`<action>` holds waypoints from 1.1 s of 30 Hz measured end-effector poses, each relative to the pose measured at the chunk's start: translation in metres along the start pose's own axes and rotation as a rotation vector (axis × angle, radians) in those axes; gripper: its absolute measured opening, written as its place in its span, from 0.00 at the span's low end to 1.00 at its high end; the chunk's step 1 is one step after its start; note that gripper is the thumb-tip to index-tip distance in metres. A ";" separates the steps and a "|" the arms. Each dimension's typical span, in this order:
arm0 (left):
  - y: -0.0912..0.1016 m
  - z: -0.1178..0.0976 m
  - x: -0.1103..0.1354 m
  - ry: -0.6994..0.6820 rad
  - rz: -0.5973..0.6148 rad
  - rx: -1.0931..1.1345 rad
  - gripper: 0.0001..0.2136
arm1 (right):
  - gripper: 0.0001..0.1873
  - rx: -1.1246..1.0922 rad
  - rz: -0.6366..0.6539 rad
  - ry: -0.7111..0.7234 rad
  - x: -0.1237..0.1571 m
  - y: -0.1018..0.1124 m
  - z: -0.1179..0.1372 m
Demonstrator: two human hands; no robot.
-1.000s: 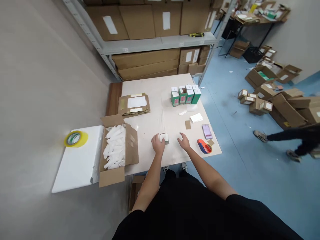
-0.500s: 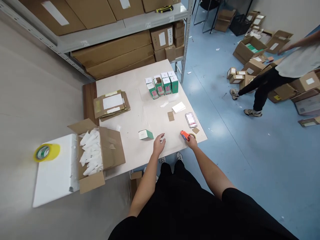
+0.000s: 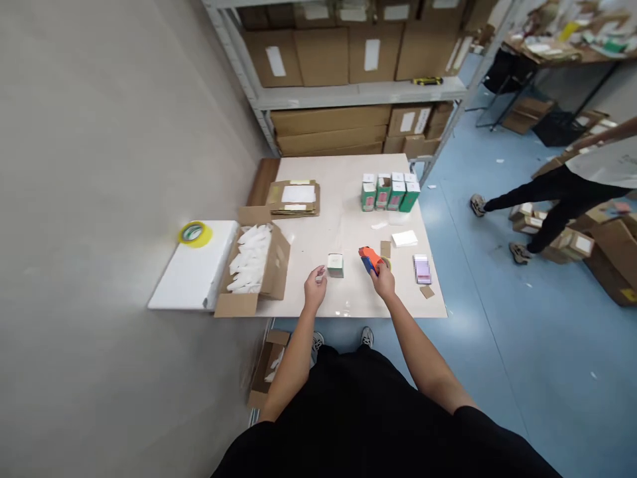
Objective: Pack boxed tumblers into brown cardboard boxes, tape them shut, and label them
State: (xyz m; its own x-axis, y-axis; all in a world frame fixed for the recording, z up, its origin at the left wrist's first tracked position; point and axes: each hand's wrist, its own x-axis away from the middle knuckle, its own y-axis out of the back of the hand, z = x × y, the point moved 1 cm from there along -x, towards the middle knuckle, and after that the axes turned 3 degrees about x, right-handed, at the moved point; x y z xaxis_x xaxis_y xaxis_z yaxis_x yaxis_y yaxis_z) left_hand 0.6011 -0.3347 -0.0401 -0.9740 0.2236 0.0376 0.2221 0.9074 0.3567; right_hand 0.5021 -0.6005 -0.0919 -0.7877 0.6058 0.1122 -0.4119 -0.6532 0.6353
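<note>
My right hand [image 3: 384, 281] grips an orange and blue tape dispenser [image 3: 369, 259] above the table. Part of a tape roll shows beside the fingers. My left hand [image 3: 315, 287] is empty, its fingers curved but apart, just left of a small white and green box [image 3: 335, 265]. That box stands on the table between my hands. Farther back, several green and white boxes [image 3: 397, 192] stand in a row. A small brown cardboard piece [image 3: 385, 249] and a white stack of paper [image 3: 405, 238] lie beyond the dispenser.
An open carton [image 3: 279, 269] of white packing material stands at the left, near yellow tape [image 3: 195, 234] on a white slab [image 3: 192, 279]. Flattened cardboard [image 3: 311, 207] lies at the back left. A shelf [image 3: 358, 95] rises behind the table. Another person [image 3: 552, 189] stands to the right.
My view has swung left. The tape dispenser in my right hand has lifted and come nearer the small box. My left hand has shifted to the box's left side.
</note>
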 end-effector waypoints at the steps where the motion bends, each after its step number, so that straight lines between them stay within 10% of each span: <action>1: 0.016 0.000 0.000 -0.014 -0.034 -0.010 0.19 | 0.08 -0.008 0.020 0.072 -0.004 -0.011 0.027; 8: 0.144 -0.003 0.008 -0.167 -0.300 -0.076 0.21 | 0.04 -0.074 0.257 0.608 -0.007 -0.123 0.218; 18: 0.314 0.025 0.042 -0.088 -0.660 -0.105 0.20 | 0.02 0.057 0.562 0.930 0.051 -0.337 0.422; 25: 0.366 0.044 0.056 -0.103 -0.772 -0.113 0.18 | 0.08 0.037 0.552 0.915 0.082 -0.395 0.450; 33: 0.334 0.047 -0.005 -0.137 -0.629 0.018 0.17 | 0.22 -0.073 0.232 0.912 0.048 -0.336 0.400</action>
State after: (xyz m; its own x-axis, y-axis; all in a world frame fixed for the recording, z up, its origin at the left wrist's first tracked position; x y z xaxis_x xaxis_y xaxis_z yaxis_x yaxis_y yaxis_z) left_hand 0.6826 -0.0155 0.0349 -0.9038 -0.3109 -0.2942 -0.3879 0.8854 0.2561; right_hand 0.7860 -0.1703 0.0061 -0.8954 -0.1121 -0.4310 -0.2030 -0.7586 0.6191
